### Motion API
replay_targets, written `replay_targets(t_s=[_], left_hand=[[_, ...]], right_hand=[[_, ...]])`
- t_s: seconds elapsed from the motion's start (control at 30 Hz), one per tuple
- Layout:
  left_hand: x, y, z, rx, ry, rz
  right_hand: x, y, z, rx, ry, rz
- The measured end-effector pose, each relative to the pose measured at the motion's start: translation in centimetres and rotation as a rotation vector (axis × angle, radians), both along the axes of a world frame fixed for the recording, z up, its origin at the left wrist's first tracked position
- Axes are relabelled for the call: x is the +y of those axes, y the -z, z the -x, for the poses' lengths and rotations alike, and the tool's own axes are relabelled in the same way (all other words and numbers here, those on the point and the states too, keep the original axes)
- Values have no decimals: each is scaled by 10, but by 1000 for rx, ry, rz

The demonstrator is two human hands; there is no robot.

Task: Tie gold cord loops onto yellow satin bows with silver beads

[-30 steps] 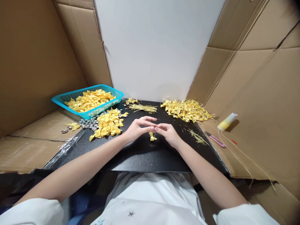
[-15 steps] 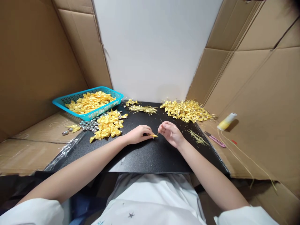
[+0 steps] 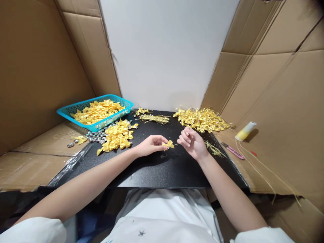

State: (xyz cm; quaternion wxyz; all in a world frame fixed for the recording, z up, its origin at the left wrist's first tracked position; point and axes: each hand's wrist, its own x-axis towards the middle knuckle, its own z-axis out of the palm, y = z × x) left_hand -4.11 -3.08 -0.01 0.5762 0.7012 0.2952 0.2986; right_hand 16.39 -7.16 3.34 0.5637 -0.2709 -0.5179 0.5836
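Observation:
Between the thumb and fingertips of my left hand (image 3: 153, 145) is a small yellow ribbon bow (image 3: 169, 145), its loops facing up. A bit of something shiny shows at the bow's centre. From the bow a thin gold cord (image 3: 176, 144) runs right to my right hand (image 3: 191, 141), whose fingers are curled closed on it. Both hands are just above the black tabletop (image 3: 152, 172). Left of my left hand lies a heap of yellow bows (image 3: 117, 135) beside silvery bead-like pieces (image 3: 97, 136). Beyond the hands lies a bundle of gold cords (image 3: 154, 118).
A blue basket (image 3: 95, 127) of yellow bows stands at the back left. Bows with cords (image 3: 202, 119) are piled at the back right, near short cord pieces (image 3: 214, 149). A pink cutter (image 3: 234, 151) and a thread spool (image 3: 245, 131) lie right. Cardboard walls (image 3: 278, 101) flank the table.
My right hand has moved right, drawing the cord out from the bow. The bow has turned in my left hand and now shows its loops.

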Motion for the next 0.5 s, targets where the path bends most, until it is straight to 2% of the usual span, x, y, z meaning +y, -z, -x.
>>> replay_targets(t_s=[0.2,0.37,0.5], left_hand=[[-7,-6,-1,-112,-23,141],[-8,-7,-2,-133,-58,166],[-8,-8,-3,-129,-86,172]], right_hand=[[-2,-1,-4,82,-41,15],[-4,-2,0,111,-49,5],[-4,2,2,51,-10,-81]])
